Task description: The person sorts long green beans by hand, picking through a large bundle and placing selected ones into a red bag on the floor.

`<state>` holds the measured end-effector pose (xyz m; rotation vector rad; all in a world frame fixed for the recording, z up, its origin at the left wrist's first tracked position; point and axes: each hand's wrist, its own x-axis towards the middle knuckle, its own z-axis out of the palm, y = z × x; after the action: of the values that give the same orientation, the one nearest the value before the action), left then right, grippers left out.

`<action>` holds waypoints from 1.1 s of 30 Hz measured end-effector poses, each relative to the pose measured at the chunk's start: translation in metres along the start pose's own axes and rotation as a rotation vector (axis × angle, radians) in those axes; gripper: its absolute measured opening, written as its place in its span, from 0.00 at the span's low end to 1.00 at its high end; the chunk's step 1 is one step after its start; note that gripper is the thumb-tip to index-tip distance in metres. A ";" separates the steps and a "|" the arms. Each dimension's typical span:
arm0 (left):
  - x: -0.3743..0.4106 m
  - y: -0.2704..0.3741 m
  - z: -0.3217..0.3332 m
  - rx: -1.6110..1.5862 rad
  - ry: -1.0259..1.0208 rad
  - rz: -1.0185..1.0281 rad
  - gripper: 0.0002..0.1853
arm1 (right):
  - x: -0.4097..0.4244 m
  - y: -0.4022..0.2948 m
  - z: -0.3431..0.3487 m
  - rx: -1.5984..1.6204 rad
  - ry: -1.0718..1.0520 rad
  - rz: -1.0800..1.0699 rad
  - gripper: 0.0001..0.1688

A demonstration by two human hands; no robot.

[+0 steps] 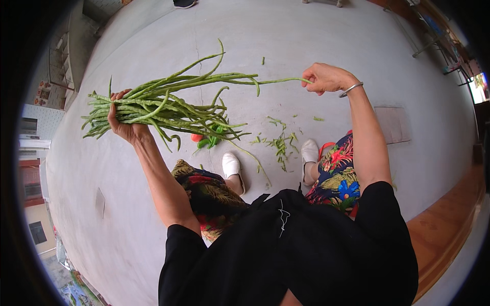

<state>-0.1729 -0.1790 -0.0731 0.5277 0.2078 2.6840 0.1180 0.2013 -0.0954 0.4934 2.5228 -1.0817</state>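
My left hand (pixel 128 122) grips a thick bundle of long green beans (pixel 164 109) near its left end, with the thumb on the near side and fingers wrapped over the far side. The loose ends fan out to the right, several of them curling. Out to the right, my right hand (pixel 323 78) pinches the tip of one long bean (pixel 283 80), drawn nearly straight from the bundle. A metal bangle (pixel 351 90) circles my right wrist. Beneath the bundle, partly hidden, green peppers (pixel 210 141) and a red tomato-like vegetable (pixel 196 137) lie on the floor.
Short bean pieces (pixel 281 147) are scattered on the grey concrete floor (pixel 268 30) between my white shoes (pixel 232 166). One cut piece (pixel 263 61) lies farther out. A metal-framed rack (pixel 428 46) stands at upper right, and a brown tiled strip (pixel 444 229) runs along the lower right.
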 end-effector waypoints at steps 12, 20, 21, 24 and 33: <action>-0.010 -0.031 0.040 0.027 -0.063 -0.052 0.23 | 0.007 -0.049 0.007 -0.124 0.113 -0.201 0.14; -0.014 -0.037 0.053 -0.054 -0.078 -0.116 0.24 | 0.006 -0.088 0.014 0.190 0.057 -0.360 0.16; -0.015 -0.039 0.054 -0.048 -0.086 -0.127 0.25 | 0.004 -0.093 0.011 0.266 0.083 -0.360 0.15; -0.018 -0.050 0.055 0.083 -0.144 -0.169 0.28 | -0.001 -0.093 0.003 0.407 0.234 -0.377 0.14; -0.032 -0.102 0.079 0.518 -0.369 -0.481 0.33 | -0.009 -0.124 0.005 0.673 0.308 -0.518 0.14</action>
<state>-0.0792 -0.0933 -0.0330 0.9701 0.8167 2.0116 0.0715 0.1154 -0.0178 0.1626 2.5564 -2.2299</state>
